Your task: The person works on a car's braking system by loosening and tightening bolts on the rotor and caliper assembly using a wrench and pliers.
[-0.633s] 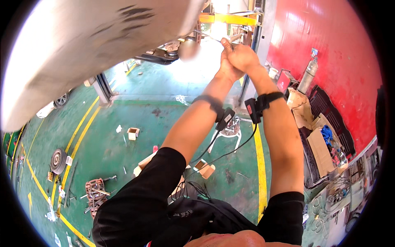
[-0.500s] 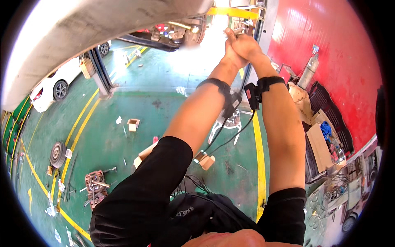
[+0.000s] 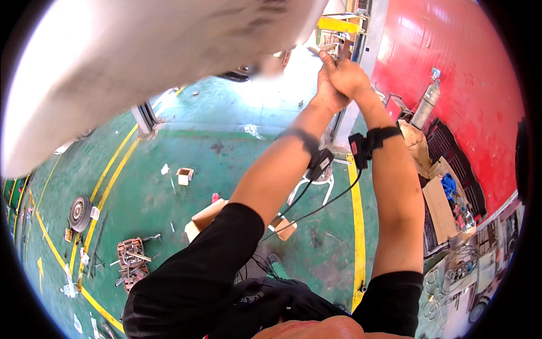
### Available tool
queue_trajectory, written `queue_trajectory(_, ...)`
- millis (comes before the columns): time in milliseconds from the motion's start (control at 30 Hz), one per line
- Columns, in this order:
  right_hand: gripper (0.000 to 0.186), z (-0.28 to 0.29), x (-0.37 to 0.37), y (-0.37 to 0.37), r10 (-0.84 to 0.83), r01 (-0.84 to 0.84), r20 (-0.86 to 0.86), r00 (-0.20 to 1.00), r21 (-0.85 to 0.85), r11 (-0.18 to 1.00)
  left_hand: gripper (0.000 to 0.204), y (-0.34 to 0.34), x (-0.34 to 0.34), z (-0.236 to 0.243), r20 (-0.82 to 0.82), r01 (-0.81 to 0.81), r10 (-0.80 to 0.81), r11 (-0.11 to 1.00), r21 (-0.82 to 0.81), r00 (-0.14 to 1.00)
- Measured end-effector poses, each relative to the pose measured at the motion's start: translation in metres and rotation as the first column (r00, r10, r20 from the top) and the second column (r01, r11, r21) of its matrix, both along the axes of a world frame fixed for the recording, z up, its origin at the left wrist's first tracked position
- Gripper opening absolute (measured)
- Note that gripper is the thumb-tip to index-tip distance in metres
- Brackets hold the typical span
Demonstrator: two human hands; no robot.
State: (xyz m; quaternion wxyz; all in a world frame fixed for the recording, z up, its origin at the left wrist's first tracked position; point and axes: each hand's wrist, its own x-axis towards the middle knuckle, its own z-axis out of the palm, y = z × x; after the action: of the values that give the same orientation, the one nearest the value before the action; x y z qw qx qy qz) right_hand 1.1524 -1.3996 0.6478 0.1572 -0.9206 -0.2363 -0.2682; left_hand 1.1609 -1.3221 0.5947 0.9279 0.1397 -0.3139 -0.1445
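Observation:
Both of my arms stretch up and away toward the upper right. My left hand (image 3: 328, 90) is closed, pressed up against my right hand (image 3: 351, 78). The right one wraps over it, its fingers curled. Whatever they grip is mostly hidden; a short greyish, bar-like piece (image 3: 323, 50) shows just beyond the fingertips, too small to name. To the left of my hands, a large whitish, dirt-marked panel (image 3: 169, 73) hangs close and fills the upper left. It looks like part of a raised vehicle.
A lift post (image 3: 364, 79) with a yellow arm (image 3: 339, 25) stands beyond my hands. Right of it are a red wall (image 3: 451, 45), a gas cylinder (image 3: 426, 104) and a carton of parts (image 3: 443, 203). A tool case (image 3: 132, 257), a wheel (image 3: 80, 212) and small boxes (image 3: 184, 176) lie on the green floor.
My clasped hands have shifted slightly right and down in view. The whitish panel now covers more of the upper left, hiding the white car and most of the vehicle's underside parts.

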Motion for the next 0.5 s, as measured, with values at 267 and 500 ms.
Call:
queue_trajectory(267,0.065,0.003,-0.041,0.008,0.045,0.008,0.187,0.981,-0.274,0.962,0.049,0.003,-0.049,0.011,-0.058,0.021,-0.016,0.996,0.087,0.998)
queue_trajectory(500,0.068,0.022,-0.088,0.012,-0.066,0.074,-0.063,0.996,0.125,0.989,0.045,0.018,-0.073,0.014,0.052,0.042,-0.048,0.993,0.112,0.998)
